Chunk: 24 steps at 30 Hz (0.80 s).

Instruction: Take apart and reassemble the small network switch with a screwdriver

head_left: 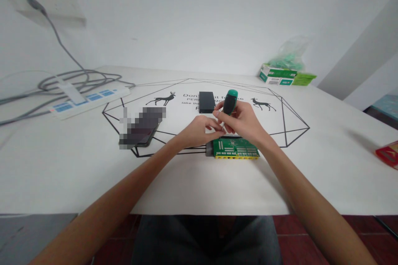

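Note:
My right hand (244, 121) is wrapped round a screwdriver (230, 101) with a green and black handle, its thin shaft pointing down. Close by, my left hand (202, 131) has thumb and fingers pinched together at the lower end of the shaft; whatever lies between those fingertips is too small to make out. Just below both hands rests a green circuit board (236, 147) with a row of yellow connectors along its near edge. Part of its far side is covered by my hands. Beyond them a flat black box (207, 102) lies on the printed table mat.
A phone (147, 130), partly pixelated, lies to the left. Behind it are a power strip (90, 101) and coiled grey cables (83, 80). Green and white boxes (278, 74) with a plastic bag stand at the back right. A red box (388, 154) sits at the right edge.

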Tool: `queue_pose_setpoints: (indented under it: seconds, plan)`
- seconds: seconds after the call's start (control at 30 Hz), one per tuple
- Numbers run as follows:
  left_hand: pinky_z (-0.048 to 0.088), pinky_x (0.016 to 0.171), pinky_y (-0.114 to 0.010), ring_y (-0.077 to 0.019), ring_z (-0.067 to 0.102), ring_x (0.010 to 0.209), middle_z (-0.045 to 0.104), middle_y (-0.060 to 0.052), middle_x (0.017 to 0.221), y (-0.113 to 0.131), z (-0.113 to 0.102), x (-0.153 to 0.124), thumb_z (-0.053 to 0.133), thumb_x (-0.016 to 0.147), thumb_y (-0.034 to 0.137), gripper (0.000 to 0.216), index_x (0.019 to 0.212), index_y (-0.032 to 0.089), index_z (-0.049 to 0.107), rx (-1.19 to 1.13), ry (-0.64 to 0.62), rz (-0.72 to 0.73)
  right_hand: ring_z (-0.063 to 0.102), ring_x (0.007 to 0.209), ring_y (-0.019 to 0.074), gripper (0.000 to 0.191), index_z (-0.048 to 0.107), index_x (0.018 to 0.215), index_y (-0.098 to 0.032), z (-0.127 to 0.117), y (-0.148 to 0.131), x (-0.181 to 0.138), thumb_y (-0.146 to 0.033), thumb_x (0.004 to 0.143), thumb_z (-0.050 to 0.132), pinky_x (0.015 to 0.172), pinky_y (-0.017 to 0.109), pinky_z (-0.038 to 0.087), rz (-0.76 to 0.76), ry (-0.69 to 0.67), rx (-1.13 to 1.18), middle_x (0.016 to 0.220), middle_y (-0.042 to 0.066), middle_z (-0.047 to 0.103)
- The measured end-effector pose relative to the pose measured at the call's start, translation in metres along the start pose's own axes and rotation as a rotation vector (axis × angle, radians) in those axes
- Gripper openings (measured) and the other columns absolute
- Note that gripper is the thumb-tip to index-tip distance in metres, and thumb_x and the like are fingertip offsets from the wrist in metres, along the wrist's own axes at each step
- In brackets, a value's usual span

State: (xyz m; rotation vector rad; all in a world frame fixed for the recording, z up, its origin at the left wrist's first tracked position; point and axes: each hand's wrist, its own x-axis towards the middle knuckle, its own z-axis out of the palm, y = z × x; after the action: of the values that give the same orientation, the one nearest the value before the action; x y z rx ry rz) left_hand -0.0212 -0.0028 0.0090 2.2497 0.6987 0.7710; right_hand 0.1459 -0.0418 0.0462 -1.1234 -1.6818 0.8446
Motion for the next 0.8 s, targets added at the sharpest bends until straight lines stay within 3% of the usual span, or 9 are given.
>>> queue_pose_setpoints:
  seconds: [0.33, 0.57, 0.8]
  plan:
    - [0.054, 0.080, -0.029, -0.0171, 0.071, 0.080, 0.078, -0.004, 0.080, -0.0054, 0.0022, 0.0019, 0.071, 0.078, 0.026, 0.012, 0.080, 0.017, 0.078, -0.057, 0.049, -0.039, 0.050, 0.045, 0.0103, 0.026, 0.063, 0.090, -0.018, -0.0002, 0.0006, 0.0016, -0.040, 0.079, 0.069, 0.045, 0.027, 0.037, 0.011, 0.021, -0.021, 0.060, -0.002, 0.056]
    - [0.055, 0.083, -0.028, -0.0163, 0.071, 0.084, 0.078, -0.005, 0.089, -0.0021, -0.0005, 0.0012, 0.064, 0.082, 0.022, 0.017, 0.089, 0.017, 0.079, -0.097, -0.015, 0.008, 0.048, 0.050, 0.0104, 0.025, 0.065, 0.087, -0.017, 0.0000, 0.0001, 0.0017, -0.040, 0.078, 0.069, 0.048, 0.028, 0.038, -0.011, 0.031, -0.010, 0.066, 0.000, 0.058]
    - [0.055, 0.080, -0.029, -0.0174, 0.072, 0.081, 0.078, -0.005, 0.083, -0.0071, 0.0008, 0.0015, 0.070, 0.079, 0.026, 0.013, 0.083, 0.018, 0.080, -0.120, 0.049, 0.003, 0.047, 0.054, 0.0106, 0.025, 0.066, 0.088, -0.017, -0.0005, -0.0031, 0.0009, -0.040, 0.078, 0.068, 0.050, 0.028, 0.037, -0.007, 0.054, -0.041, 0.068, 0.000, 0.059]
